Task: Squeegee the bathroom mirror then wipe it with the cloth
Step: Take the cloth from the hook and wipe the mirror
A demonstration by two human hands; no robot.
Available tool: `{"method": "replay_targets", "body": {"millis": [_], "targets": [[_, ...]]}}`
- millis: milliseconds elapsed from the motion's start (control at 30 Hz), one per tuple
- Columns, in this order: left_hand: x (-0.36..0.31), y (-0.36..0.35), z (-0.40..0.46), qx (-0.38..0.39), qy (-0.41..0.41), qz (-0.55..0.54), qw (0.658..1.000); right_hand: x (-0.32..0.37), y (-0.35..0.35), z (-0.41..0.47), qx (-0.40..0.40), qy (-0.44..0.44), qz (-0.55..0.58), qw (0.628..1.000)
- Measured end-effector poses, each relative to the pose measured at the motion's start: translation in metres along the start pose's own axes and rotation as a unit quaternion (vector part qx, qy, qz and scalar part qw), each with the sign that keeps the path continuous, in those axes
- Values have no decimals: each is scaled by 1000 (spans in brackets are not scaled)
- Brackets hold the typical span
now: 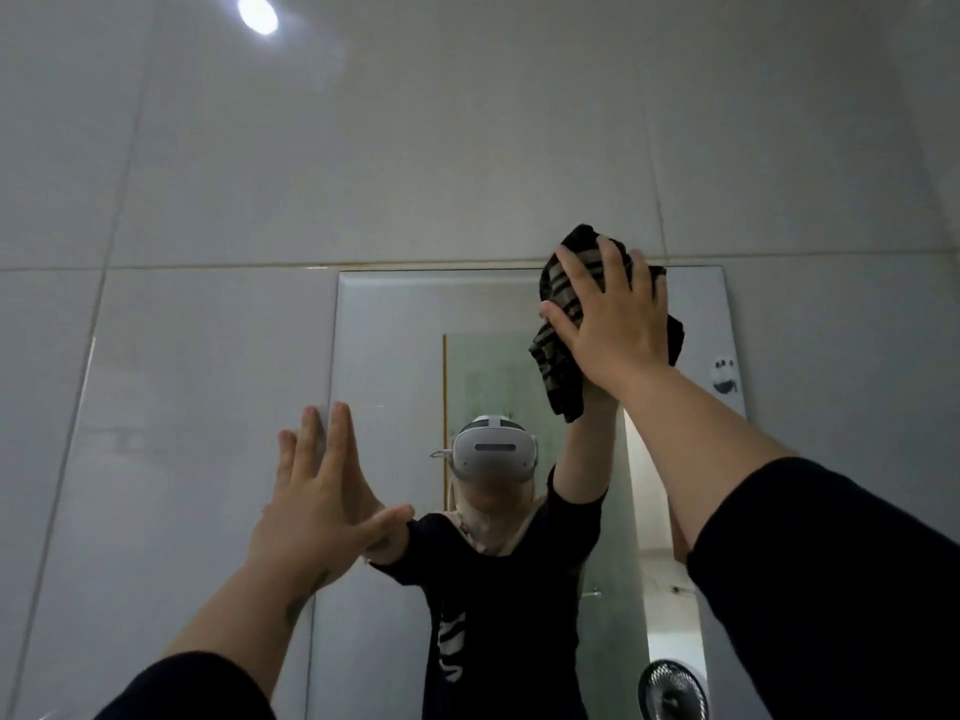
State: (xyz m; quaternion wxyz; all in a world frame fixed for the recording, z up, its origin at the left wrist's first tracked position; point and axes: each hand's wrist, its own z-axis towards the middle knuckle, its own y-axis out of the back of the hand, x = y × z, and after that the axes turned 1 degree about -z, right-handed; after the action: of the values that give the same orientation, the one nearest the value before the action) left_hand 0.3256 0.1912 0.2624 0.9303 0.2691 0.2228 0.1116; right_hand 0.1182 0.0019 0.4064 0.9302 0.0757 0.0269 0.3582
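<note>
A frameless rectangular mirror (395, 356) hangs on the grey tiled wall. My right hand (613, 324) presses a dark cloth with tan stripes (558, 356) flat against the mirror's upper right part, near its top edge. Part of the cloth hangs below the hand. My left hand (322, 491) is empty, fingers spread, its palm resting flat on the wall tile at the mirror's left edge. The mirror shows my reflection with both arms raised. No squeegee is in view.
Large grey wall tiles (208, 200) surround the mirror. A round light glare (258, 14) shows at the top left. A small sticker (724, 374) sits on the mirror's right side. A dark fan (672, 691) is reflected at the bottom right.
</note>
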Motion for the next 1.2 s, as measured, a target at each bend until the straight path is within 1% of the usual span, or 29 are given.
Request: {"method": "replay_targets", "body": {"millis": [167,300,400,500,567,633,733,933,1033,1200], "targets": [[1,-2,1,-9,-8,2,1000,-56,4,2,3,-69,14,998],[1,-3,1,-12,-11,-1,1000,-85,7,5,16,-139,26,990],[0,-3,1,-13,-7,2,1000,-88,3,-5,-6,-164,47,985],[0,-2,1,-12,-8,-1,1000,-82,-5,-26,-37,-200,44,978],[0,-2,1,-11,-8,-1,1000,-77,-9,-44,-53,-209,35,976],[-1,-2,1,-10,-7,-2,1000,-73,-12,-61,-63,-202,20,977],[-2,-2,1,-14,-11,0,1000,-62,-15,-82,-57,-183,-10,981],[-4,-2,-1,-12,-11,4,1000,-18,-14,-87,-30,-129,-9,991],[-3,-4,-1,-12,-7,3,1000,15,-14,-87,-21,-82,-6,996],[-3,-3,-1,-12,-6,3,1000,79,-16,-85,5,29,9,1000]]}}
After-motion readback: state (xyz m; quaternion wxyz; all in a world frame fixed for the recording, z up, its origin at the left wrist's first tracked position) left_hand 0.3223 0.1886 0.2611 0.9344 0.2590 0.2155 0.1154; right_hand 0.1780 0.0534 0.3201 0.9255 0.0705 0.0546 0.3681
